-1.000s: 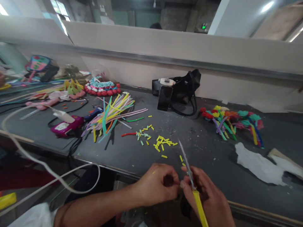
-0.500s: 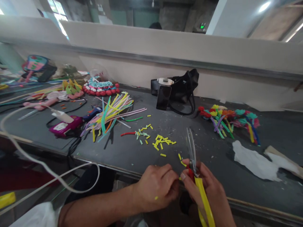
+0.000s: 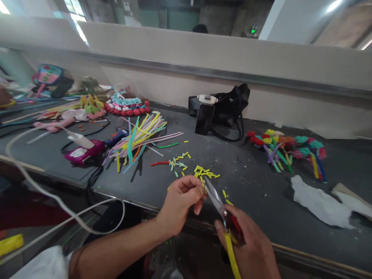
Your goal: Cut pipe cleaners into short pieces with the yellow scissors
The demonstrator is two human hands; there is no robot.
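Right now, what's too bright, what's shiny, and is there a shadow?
Head view: the bright white light, upper right, glares; head view: the yellow-handled steel scissors gleam; head view: a dark shadow lies beside the bundle of multicoloured fuzzy stems.

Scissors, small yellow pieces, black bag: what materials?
Scissors: shiny metal blades, by the silvery gleam; smooth yellow handle, likely plastic-covered.
Small yellow pieces: matte, no gloss, perhaps chenille stem; fibres too small to confirm.
Black bag: leather or imitation, by its soft sheen and slumped folds.
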